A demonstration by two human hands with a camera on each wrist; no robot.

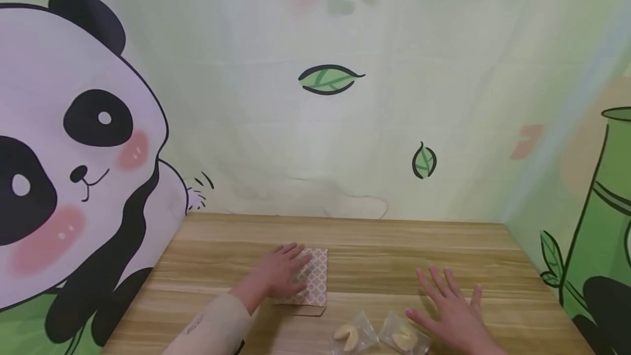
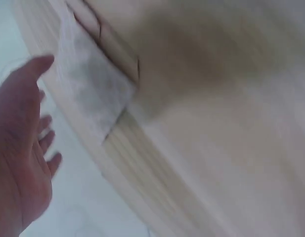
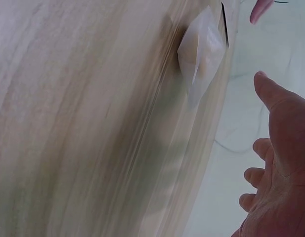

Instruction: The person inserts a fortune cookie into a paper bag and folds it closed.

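A flat paper bag point(image 1: 316, 278) with a pale lattice pattern lies on the wooden table, its folded end toward me. Over its left side hovers or rests my left hand point(image 1: 282, 274), fingers spread; whether it touches the paper I cannot tell. In the left wrist view the bag point(image 2: 93, 79) is blurred, beside the thumb. Two fortune cookies in clear wrappers, a left one point(image 1: 348, 336) and a right one point(image 1: 405, 338), lie near the front. My right hand point(image 1: 455, 314), fingers spread and holding nothing, is just right of them. The right wrist view shows one wrapped cookie point(image 3: 201, 57) beyond its thumb.
The wooden tabletop point(image 1: 374, 251) ends at a pale green backdrop point(image 1: 246, 97) with printed leaves. A large printed panda point(image 1: 113, 190) is on the left side and printed bamboo point(image 1: 603, 218) on the right. A thin line curves low on the backdrop.
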